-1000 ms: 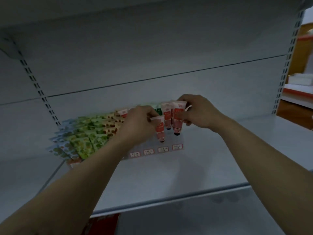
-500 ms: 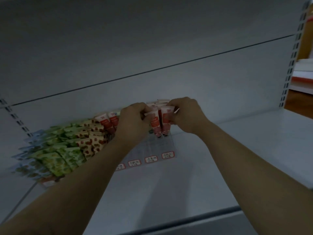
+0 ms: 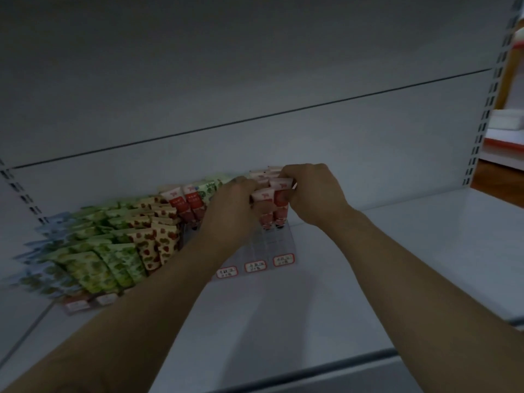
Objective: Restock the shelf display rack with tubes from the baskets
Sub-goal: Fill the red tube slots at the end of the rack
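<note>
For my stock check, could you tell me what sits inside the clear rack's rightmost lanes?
Red tubes at the back, gripped by the left hand and right hand; lane fronts bare. The hands hide their count.

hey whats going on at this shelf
A person is stocking a clear display rack on a white shelf. Both the left hand and the right hand grip red tubes at the rack's right end, near the back. The front slots there are bare; green tubes fill the left.
</note>
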Tool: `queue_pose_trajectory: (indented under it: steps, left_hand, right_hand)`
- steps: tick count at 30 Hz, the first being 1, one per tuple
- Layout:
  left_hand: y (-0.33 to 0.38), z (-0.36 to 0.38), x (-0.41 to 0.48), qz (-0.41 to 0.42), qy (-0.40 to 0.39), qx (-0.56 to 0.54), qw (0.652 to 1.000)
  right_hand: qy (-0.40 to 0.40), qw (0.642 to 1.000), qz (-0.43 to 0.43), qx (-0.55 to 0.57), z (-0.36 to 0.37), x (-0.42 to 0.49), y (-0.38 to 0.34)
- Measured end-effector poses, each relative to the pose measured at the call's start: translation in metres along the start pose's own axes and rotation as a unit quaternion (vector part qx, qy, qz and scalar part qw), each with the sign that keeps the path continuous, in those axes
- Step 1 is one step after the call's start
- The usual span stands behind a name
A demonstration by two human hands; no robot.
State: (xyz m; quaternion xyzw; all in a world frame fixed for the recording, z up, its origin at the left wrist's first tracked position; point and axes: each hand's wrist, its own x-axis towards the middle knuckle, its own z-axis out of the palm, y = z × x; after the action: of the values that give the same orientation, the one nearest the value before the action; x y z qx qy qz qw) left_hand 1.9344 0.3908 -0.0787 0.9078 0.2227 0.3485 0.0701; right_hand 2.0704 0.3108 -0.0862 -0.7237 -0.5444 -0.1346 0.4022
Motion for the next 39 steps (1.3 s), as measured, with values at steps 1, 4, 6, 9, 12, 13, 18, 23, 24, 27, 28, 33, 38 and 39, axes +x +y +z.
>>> queue_pose_trajectory:
  steps: [1, 4, 6, 9, 12, 13, 18, 23, 24, 27, 28, 33, 38, 39]
  left_hand:
    - [-0.002, 0.000, 0.001, -0.019, 0.008, -0.024, 0.999]
    - [-0.008, 0.003, 0.006, -0.032, 0.016, -0.043, 0.998]
    - [-0.008, 0.005, 0.008, -0.026, 0.017, -0.032, 0.999]
    - [-0.010, 0.006, 0.013, -0.025, 0.026, -0.031, 0.999]
    - [-0.011, 0.004, 0.018, -0.021, 0.027, -0.017, 0.999]
    - [-0.012, 0.003, 0.019, -0.023, 0.021, -0.006, 0.999]
    - [-0.014, 0.001, 0.022, -0.025, -0.001, 0.005, 1.000]
    - [-0.016, 0.008, 0.017, -0.040, 0.029, -0.022, 0.999]
    - [-0.017, 0.009, 0.016, -0.048, 0.034, -0.040, 0.997]
    - [-0.022, 0.008, 0.011, -0.060, 0.024, -0.078, 0.995]
    - [-0.022, 0.007, 0.009, -0.057, 0.016, -0.071, 0.996]
    - [-0.014, 0.009, 0.010, -0.024, 0.003, -0.019, 1.000]
    - [-0.005, 0.012, 0.014, -0.035, -0.014, 0.004, 0.999]
    - [-0.006, 0.011, 0.012, -0.037, -0.011, -0.017, 0.999]
  right_hand:
    - [0.000, 1.000, 0.000, -0.009, 0.000, 0.001, -0.002]
    - [0.004, 1.000, -0.001, -0.027, 0.002, 0.005, -0.007]
    - [0.005, 0.999, -0.001, -0.037, 0.004, 0.008, -0.009]
    - [0.012, 0.999, -0.016, -0.034, 0.007, 0.010, -0.008]
    - [0.028, 0.999, -0.024, -0.038, 0.012, 0.011, -0.007]
    - [0.036, 0.998, -0.025, -0.042, 0.015, 0.010, -0.007]
    - [0.044, 0.998, -0.001, -0.047, 0.023, 0.002, -0.005]
    - [0.035, 0.998, 0.025, -0.047, 0.019, 0.002, -0.005]
    - [0.027, 0.998, 0.026, -0.052, 0.017, 0.003, -0.006]
    - [0.008, 0.998, 0.039, -0.051, 0.013, 0.006, -0.008]
    - [0.006, 0.998, 0.043, -0.049, 0.012, 0.007, -0.009]
    - [-0.006, 0.998, 0.045, -0.031, 0.007, 0.009, -0.012]
    - [-0.008, 0.998, 0.046, -0.034, 0.009, 0.007, -0.012]
    - [-0.004, 0.998, 0.048, -0.028, 0.010, 0.006, -0.012]
